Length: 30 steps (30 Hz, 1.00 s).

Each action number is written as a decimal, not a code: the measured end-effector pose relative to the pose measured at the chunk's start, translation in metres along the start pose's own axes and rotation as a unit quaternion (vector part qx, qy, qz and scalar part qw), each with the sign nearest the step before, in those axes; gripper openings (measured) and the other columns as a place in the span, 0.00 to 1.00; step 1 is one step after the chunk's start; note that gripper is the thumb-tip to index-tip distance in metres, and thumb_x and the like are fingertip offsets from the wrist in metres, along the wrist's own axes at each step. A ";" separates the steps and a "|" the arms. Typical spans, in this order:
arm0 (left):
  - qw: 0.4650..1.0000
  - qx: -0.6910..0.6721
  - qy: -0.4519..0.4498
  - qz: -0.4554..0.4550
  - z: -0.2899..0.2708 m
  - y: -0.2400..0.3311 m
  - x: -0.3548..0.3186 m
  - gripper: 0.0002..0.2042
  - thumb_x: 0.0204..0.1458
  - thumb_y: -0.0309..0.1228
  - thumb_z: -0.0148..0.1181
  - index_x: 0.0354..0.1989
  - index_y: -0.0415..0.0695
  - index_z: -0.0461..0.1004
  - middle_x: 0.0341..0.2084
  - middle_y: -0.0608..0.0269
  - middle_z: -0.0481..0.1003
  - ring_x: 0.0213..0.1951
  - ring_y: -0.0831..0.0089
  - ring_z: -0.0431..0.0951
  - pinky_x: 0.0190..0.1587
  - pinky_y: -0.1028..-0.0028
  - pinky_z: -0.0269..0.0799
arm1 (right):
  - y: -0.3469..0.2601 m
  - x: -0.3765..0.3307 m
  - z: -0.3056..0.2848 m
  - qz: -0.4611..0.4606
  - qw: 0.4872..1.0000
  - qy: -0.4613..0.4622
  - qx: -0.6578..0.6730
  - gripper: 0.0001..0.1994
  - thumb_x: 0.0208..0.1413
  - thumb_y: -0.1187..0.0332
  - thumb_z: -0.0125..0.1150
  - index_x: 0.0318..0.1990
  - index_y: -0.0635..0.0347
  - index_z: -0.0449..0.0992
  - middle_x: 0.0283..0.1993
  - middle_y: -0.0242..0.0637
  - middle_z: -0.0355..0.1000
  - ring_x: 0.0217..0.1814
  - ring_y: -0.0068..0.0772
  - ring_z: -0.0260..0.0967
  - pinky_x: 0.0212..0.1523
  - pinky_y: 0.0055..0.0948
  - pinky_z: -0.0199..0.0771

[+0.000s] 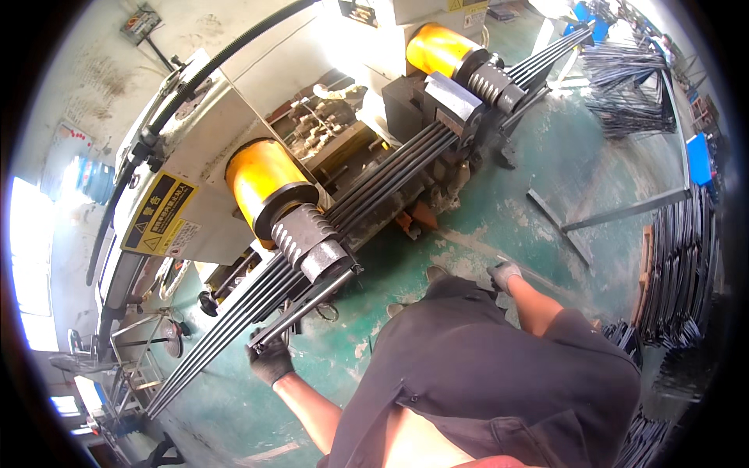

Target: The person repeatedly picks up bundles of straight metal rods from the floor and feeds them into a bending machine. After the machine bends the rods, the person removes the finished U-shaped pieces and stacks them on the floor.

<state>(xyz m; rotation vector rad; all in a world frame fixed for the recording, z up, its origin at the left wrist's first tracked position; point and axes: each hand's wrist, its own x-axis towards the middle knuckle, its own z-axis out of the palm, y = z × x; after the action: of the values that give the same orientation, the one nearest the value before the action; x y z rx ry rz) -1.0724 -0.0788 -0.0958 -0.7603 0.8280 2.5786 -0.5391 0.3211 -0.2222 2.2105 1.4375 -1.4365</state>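
Note:
My left hand [271, 362], in a dark work glove, is closed around the lower end of a metal bar [308, 306] on the near side of a machine. Beside that bar, several long dark rods [226, 339] run side by side through the machine, slanting from lower left to upper right. A slotted dark cylinder [300, 235] sits over the rods, below a yellow cylinder [268, 183]. My right hand [504, 273], in a grey glove, hangs by my dark clothing with its fingers curled. What it may hold is hidden.
A second yellow cylinder [438, 48] and a dark block [452, 105] stand farther along the machine. Bundles of dark rods [677, 269] are stacked at the right. An angled metal frame [624, 210] lies on the green floor [484, 226]. A black hose [226, 58] arches over the machine.

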 end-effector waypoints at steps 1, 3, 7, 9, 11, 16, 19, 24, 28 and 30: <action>0.998 0.025 -0.049 0.028 0.000 0.009 -0.002 0.21 0.70 0.45 0.49 0.53 0.38 0.77 0.51 0.51 0.81 0.57 0.52 0.77 0.63 0.47 0.70 | -0.009 0.010 -0.003 -0.024 0.999 -0.003 -0.037 0.14 0.62 0.62 0.64 0.36 0.67 0.82 0.28 0.38 0.77 0.26 0.33 0.76 0.31 0.35 0.79; 0.982 0.055 -0.174 0.056 -0.006 0.035 -0.016 0.23 0.71 0.48 0.48 0.53 0.39 0.78 0.52 0.51 0.81 0.56 0.53 0.77 0.63 0.48 0.70 | -0.035 0.026 -0.003 -0.037 0.999 -0.028 -0.001 0.13 0.62 0.62 0.65 0.37 0.67 0.82 0.28 0.37 0.77 0.26 0.33 0.76 0.30 0.34 0.79; 0.982 0.028 -0.147 0.118 0.029 0.052 -0.046 0.27 0.71 0.50 0.47 0.57 0.35 0.75 0.58 0.46 0.77 0.61 0.51 0.75 0.66 0.49 0.68 | -0.095 0.028 -0.015 -0.111 0.993 -0.022 0.024 0.13 0.62 0.62 0.65 0.40 0.66 0.82 0.29 0.37 0.78 0.27 0.31 0.77 0.31 0.33 0.80; 0.981 0.008 -0.134 0.139 0.052 0.047 -0.056 0.30 0.71 0.51 0.47 0.62 0.31 0.71 0.62 0.43 0.74 0.64 0.49 0.73 0.68 0.49 0.67 | -0.111 0.031 -0.019 -0.128 0.990 -0.027 0.050 0.14 0.62 0.61 0.66 0.43 0.66 0.82 0.31 0.37 0.78 0.28 0.30 0.77 0.31 0.32 0.80; 0.982 -0.012 -0.124 0.143 0.077 0.042 -0.068 0.32 0.71 0.51 0.48 0.65 0.29 0.67 0.64 0.40 0.72 0.65 0.47 0.72 0.70 0.49 0.67 | -0.121 0.028 -0.025 -0.143 0.988 -0.032 0.058 0.14 0.62 0.62 0.67 0.44 0.67 0.82 0.32 0.36 0.78 0.28 0.29 0.77 0.31 0.32 0.80; 0.984 0.046 -0.019 0.174 0.115 0.033 -0.090 0.28 0.70 0.47 0.53 0.64 0.32 0.69 0.62 0.41 0.72 0.64 0.49 0.72 0.69 0.50 0.70 | -0.127 0.034 -0.043 -0.141 0.984 -0.034 0.102 0.15 0.62 0.62 0.68 0.46 0.67 0.82 0.33 0.36 0.79 0.29 0.28 0.77 0.30 0.31 0.79; 0.979 0.093 0.007 0.181 0.121 0.035 -0.096 0.27 0.71 0.46 0.51 0.65 0.33 0.69 0.62 0.42 0.73 0.61 0.51 0.75 0.68 0.50 0.70 | -0.131 0.034 -0.059 -0.149 0.979 -0.008 0.139 0.14 0.63 0.63 0.67 0.45 0.67 0.82 0.32 0.37 0.79 0.28 0.28 0.76 0.29 0.31 0.78; 0.946 0.201 -0.137 0.216 0.129 0.059 -0.085 0.24 0.72 0.42 0.47 0.65 0.34 0.71 0.60 0.48 0.77 0.60 0.55 0.77 0.68 0.56 0.67 | -0.128 0.090 -0.110 -0.230 0.952 0.126 0.161 0.14 0.63 0.63 0.65 0.43 0.68 0.83 0.28 0.36 0.78 0.28 0.27 0.75 0.28 0.31 0.75; 0.847 0.361 -0.068 0.385 0.170 0.100 -0.105 0.24 0.73 0.41 0.48 0.61 0.29 0.73 0.56 0.47 0.79 0.55 0.58 0.81 0.62 0.62 0.75 | -0.187 0.055 -0.196 -0.317 0.850 0.323 0.272 0.15 0.62 0.61 0.65 0.41 0.68 0.84 0.28 0.35 0.79 0.29 0.23 0.73 0.30 0.28 0.71; 0.813 0.399 -0.039 0.423 0.195 0.112 -0.111 0.24 0.73 0.40 0.49 0.59 0.27 0.75 0.54 0.47 0.80 0.54 0.61 0.82 0.60 0.67 0.77 | -0.223 0.020 -0.250 -0.346 0.805 0.365 0.316 0.14 0.62 0.60 0.63 0.39 0.65 0.84 0.28 0.29 0.76 0.30 0.20 0.70 0.33 0.26 0.69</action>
<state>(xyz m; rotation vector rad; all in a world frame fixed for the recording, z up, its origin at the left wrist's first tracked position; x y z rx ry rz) -1.1093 -0.0624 0.1520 0.0238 2.4152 2.4017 -0.5496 0.5919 -0.0248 3.0668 2.5272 -1.4336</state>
